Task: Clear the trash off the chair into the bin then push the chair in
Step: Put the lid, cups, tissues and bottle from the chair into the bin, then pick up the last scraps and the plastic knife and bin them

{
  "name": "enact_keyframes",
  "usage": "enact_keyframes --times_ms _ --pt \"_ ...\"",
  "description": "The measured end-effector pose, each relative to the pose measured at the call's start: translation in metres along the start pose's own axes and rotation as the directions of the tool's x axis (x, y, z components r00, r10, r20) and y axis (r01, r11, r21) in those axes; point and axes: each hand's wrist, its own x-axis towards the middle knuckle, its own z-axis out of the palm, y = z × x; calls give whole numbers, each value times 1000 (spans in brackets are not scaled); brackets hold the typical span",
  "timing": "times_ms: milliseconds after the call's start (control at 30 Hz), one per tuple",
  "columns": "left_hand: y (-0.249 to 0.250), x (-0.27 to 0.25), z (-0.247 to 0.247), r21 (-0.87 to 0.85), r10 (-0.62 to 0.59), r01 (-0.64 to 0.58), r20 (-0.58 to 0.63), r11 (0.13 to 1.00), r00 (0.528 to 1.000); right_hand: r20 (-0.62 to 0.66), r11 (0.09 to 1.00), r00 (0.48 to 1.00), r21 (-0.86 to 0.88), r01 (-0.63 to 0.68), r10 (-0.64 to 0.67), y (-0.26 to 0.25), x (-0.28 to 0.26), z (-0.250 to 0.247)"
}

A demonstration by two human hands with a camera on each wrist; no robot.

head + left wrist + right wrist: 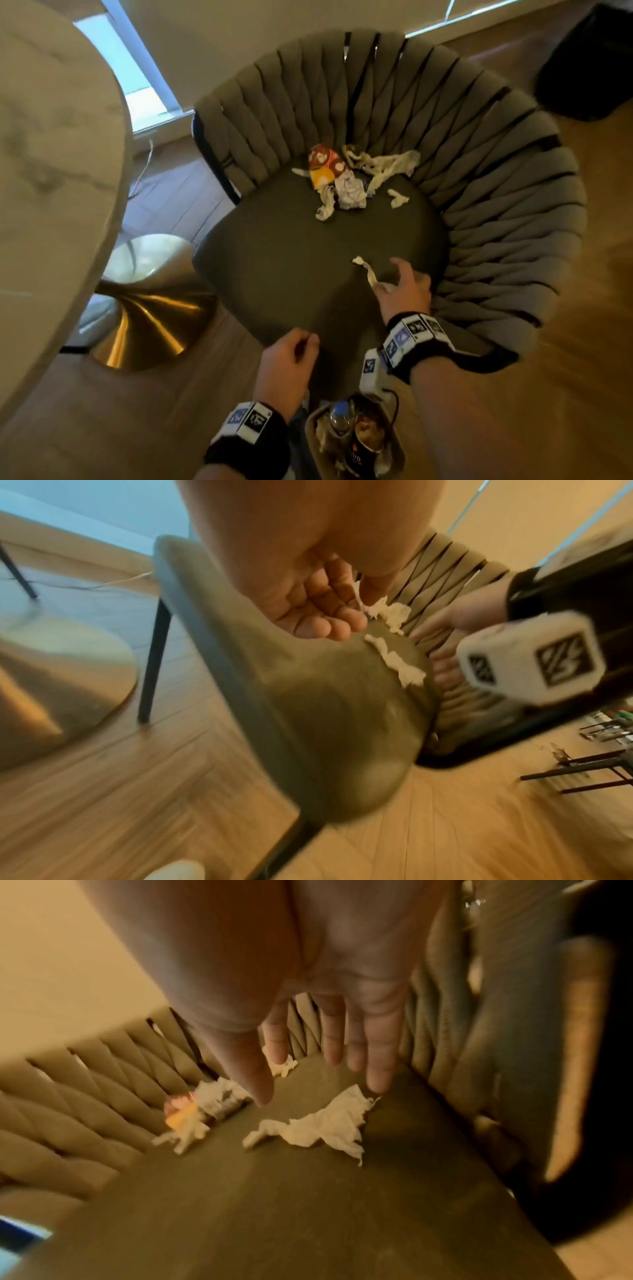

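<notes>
The grey chair [274,267] has a woven back, and trash lies at the rear of its seat: an orange-red wrapper [323,164], crumpled paper [349,193] and torn white tissues [380,164]. Nearer the front right lies a twisted tissue [368,274] [322,1129]. My right hand [394,279] [318,1093] hovers just over it with straight, spread fingers and grips nothing. At the seat's front edge my left hand [301,346] [329,615] is loosely curled and empty. The bin [399,452] stands below my wrists, holding a bottle [340,419] and a can [368,442].
A round pale table [51,154] on a gold pedestal base [147,318] stands left of the chair. A dark bulky object [589,61] sits on the wooden floor at the far right. A thin white cable [144,164] runs along the floor by the window.
</notes>
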Motion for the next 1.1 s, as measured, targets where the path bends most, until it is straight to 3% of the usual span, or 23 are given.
enact_keyframes --times_ms 100,200,267,333,433,533,600,733,900,1000,1100 --pt "29 53 -26 21 97 -97 -6 995 995 128 969 987 -238 -62 94 -13 28 15" --pt "57 117 -46 97 219 -216 -22 972 975 132 928 991 -370 44 6 -11 35 22" --pt "77 161 -53 169 275 -263 -52 950 960 159 943 987 -325 67 -15 -7 37 20" --pt "98 201 -55 244 302 -273 -94 931 949 163 984 986 -180 4 26 -7 39 12" --pt "131 252 -50 344 201 -128 -186 930 962 46 999 999 -38 -4 6 -16 53 -2" --pt "156 287 -33 233 -49 108 -247 966 968 -110 1000 994 8 25 -24 -37 82 -17" --pt "162 303 -19 168 -131 180 -266 969 955 -180 998 983 55 33 -23 -52 105 -27" --pt "150 315 -7 288 -124 206 -278 935 952 -157 1000 987 25 -13 17 -78 145 -35" --pt "129 314 -16 180 32 12 -241 984 970 -19 971 998 -232 59 -65 -95 178 -23" --pt "120 306 -17 216 139 -98 -185 972 973 90 908 990 -397 137 -110 -92 184 -9" --pt "108 297 -20 263 169 -135 -110 955 979 79 910 994 -401 105 -80 -85 174 0"
